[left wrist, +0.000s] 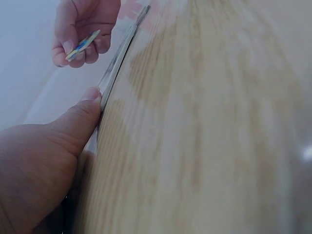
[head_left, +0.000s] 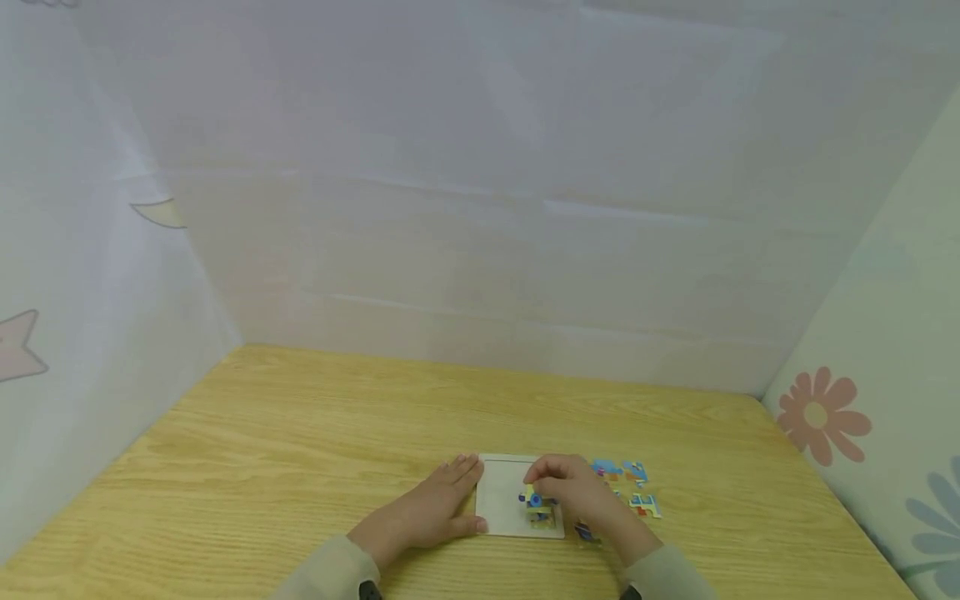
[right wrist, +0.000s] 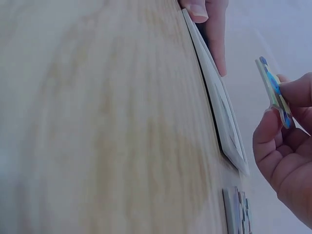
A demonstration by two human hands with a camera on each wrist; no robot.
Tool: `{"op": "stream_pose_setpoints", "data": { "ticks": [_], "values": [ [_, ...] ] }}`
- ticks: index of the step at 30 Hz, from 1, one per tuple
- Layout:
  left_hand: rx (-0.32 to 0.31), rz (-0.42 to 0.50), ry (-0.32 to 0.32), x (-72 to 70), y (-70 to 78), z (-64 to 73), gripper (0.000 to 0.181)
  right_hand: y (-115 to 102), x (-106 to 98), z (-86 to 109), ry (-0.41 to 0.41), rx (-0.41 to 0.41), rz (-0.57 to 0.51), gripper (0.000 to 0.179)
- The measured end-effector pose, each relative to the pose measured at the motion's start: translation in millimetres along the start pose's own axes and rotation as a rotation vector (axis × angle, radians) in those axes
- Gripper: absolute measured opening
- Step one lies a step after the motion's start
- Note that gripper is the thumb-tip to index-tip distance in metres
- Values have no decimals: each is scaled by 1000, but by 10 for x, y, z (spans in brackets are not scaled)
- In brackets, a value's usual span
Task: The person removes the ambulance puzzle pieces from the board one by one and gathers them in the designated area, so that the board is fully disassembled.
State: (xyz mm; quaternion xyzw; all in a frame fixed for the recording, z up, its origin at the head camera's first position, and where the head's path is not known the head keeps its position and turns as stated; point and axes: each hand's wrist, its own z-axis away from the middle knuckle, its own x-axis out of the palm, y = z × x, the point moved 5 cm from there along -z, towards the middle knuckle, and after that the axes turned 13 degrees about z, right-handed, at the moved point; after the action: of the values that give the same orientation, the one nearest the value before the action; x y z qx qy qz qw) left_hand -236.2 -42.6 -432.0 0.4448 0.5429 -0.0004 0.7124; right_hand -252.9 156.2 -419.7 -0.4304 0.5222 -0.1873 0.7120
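A shallow white puzzle tray (head_left: 495, 500) lies flat on the wooden table. My left hand (head_left: 431, 508) rests along its left side with fingers extended, the thumb at the near left corner. Above the tray's right half, my right hand (head_left: 583, 492) pinches a yellow and blue jigsaw piece (right wrist: 272, 87) between thumb and fingers. That piece is tilted and clear of the tray in the right wrist view. Under it in the head view, colourful printing (head_left: 542, 522) shows at the tray's near right corner, partly covered by the held piece.
Several loose jigsaw pieces (head_left: 645, 504) lie on the table (head_left: 337, 417) right of the tray, some hidden behind my right hand and forearm. Pale cloth walls (head_left: 480, 250) stand at the back and both sides, the right one printed with flowers (head_left: 823, 417).
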Motion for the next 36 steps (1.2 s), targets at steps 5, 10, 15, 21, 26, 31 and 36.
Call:
{"op": "stream_pose_setpoints", "data": {
  "ticks": [5,10,15,21,26,31,36],
  "values": [
    [4,-5,2,-3,9,3,83,-37,-38,83,5,-39,-22,18],
    [11,-16,2,4,8,-2,83,-18,-99,163,0,-62,-19,18],
    [10,-9,-4,1,17,4,83,54,-168,245,-15,-58,-25,20],
    [3,2,-12,-17,37,17,82,102,-237,367,-23,-51,-14,22],
    [-1,4,-13,-17,37,24,83,127,-269,437,-23,-44,-35,23],
    [0,-7,-11,-10,24,26,83,177,-293,497,-37,-85,-35,20],
    [-1,-1,-13,-3,12,23,83,240,-346,551,-19,-77,-40,19]
  ]
}}
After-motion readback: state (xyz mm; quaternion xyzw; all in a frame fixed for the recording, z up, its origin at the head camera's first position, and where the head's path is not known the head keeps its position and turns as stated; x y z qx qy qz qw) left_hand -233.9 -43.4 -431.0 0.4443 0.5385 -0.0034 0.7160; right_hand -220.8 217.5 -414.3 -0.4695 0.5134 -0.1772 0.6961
